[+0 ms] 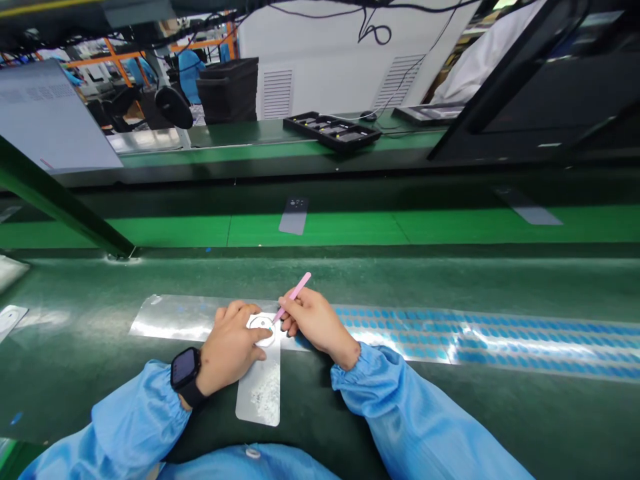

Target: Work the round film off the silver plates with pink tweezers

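A light silver phone back cover (259,400) lies on the green bench in front of me, a round white outlined area at its upper end and a speckled patch lower down. My left hand (233,347) holds it by the left side, with a finger pressed over the round area. In my right hand (315,320) is a pair of pink tweezers (296,293), pinched between thumb and fingers. Their tips point down at the round area, beside my left fingertip. Whether the tips grip anything is too small to tell.
A clear sheet with rows of blue round stickers (480,340) runs right, behind my hands. Beyond it, a green conveyor belt (350,229) carries a grey phone cover (294,217) and another cover (530,207). A green post (75,203) slants at left; a black tray (333,131) sits farther back.
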The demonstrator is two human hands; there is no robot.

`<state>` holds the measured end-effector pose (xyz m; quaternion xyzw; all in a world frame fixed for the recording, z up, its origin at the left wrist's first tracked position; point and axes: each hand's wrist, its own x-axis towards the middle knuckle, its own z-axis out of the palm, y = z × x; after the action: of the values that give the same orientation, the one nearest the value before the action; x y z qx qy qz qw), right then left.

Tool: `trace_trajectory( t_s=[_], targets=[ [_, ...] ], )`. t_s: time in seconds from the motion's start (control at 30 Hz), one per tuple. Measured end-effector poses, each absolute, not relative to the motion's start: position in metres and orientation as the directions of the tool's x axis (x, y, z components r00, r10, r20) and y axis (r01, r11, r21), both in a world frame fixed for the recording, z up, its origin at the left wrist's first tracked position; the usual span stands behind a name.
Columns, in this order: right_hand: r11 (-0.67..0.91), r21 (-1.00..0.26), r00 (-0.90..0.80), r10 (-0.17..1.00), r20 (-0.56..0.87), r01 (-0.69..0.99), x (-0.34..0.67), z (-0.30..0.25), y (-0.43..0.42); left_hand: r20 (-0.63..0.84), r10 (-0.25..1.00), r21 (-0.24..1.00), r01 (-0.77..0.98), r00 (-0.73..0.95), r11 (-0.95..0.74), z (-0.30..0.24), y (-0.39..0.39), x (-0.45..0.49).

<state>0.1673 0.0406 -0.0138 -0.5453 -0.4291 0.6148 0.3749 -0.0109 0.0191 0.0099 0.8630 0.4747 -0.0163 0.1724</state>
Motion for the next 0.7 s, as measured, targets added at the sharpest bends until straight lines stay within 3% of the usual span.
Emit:
trace_trajectory(
  t_s=[0.3,0.47,0.7],
  targets=[
    [-0.376,-0.906,-0.140,0.925,-0.354,-0.192,0.169,-0.015,0.043,-0.264,0.846,0.390,0.854,0.463,-0.346,0.016,0.027,-0.006],
    [-0.405,-0.860,-0.179,0.913,-0.365,-0.311,0.175,-0.015,0.046,-0.077,0.876,0.525,0.766,0.476,-0.370,0.038,0.069,-0.022],
    [-0.423,-0.830,-0.201,0.906,-0.374,-0.363,0.174,-0.021,0.049,0.073,0.974,0.280,0.933,0.213,-0.225,0.117,0.205,-0.047]
  ],
)
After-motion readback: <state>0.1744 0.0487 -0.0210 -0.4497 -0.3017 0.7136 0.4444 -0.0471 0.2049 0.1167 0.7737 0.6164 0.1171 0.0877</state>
